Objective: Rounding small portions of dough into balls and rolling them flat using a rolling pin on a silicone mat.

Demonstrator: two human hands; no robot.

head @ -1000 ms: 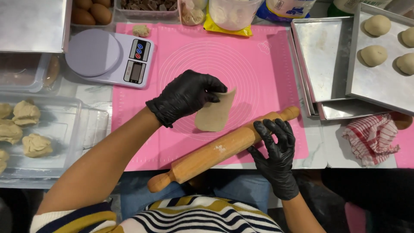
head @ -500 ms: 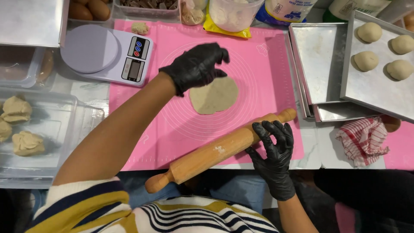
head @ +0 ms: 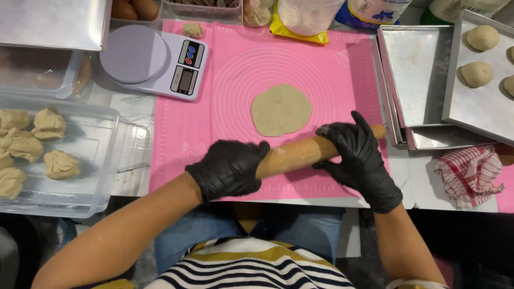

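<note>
A flat round of beige dough (head: pixel 281 109) lies in the middle of the pink silicone mat (head: pixel 342 69). Just in front of it, a wooden rolling pin (head: pixel 300 154) is held level over the mat's near part. My left hand (head: pixel 229 169), in a black glove, grips the pin's left end. The pin's right end is under my right hand (head: pixel 357 155), also black-gloved, with its fingers spread over the wood. The pin is apart from the dough.
A lilac kitchen scale (head: pixel 152 60) stands at the mat's back left. A clear tray (head: pixel 101 150) with several dough lumps (head: pixel 60 164) is at left. Metal baking trays (head: pixel 417 69) with dough balls (head: pixel 477 74) are at right, above a red-checked cloth (head: pixel 471 174). Containers line the back.
My left hand laid the dough flat on the mat, then came back and took the rolling pin's left end. The pin has swung from slanted to nearly level.
</note>
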